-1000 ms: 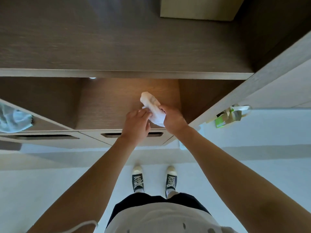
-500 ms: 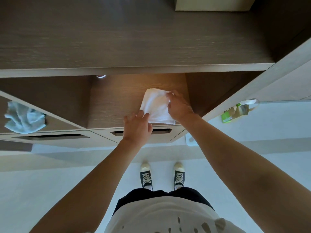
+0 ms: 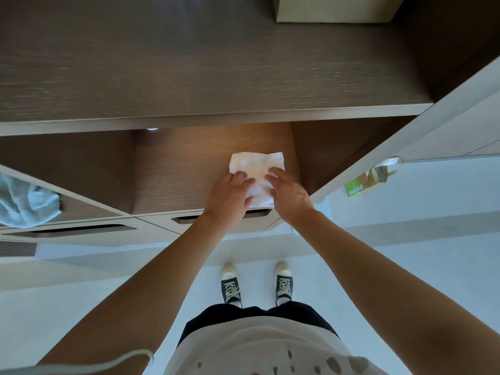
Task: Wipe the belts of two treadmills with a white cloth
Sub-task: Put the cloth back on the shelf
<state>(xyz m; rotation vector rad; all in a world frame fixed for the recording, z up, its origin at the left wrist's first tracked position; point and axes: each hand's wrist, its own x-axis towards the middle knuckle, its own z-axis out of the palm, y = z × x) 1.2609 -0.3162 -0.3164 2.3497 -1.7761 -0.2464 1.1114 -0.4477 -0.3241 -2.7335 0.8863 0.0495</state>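
Note:
A white cloth [image 3: 257,166] lies spread flat as a small square on the lit wooden shelf [image 3: 189,169] of a cabinet. My left hand [image 3: 230,197] rests on the cloth's near left part with its fingers laid flat. On the near right part, my right hand [image 3: 288,194] lies with fingers extended over the fabric. Both hands cover the cloth's near edge. No treadmill is in view.
A drawer front with a slot handle [image 3: 221,217] sits just below the shelf. A light blue cloth [image 3: 25,205] hangs at the left on another drawer. A green packet [image 3: 366,181] lies at the right. A wide cabinet top [image 3: 216,63] overhangs above. My shoes [image 3: 257,284] stand on pale floor.
The cloth was bunched in both hands a second ago; it now lies unfolded flat on the shelf, and both hands have lowered onto its near part.

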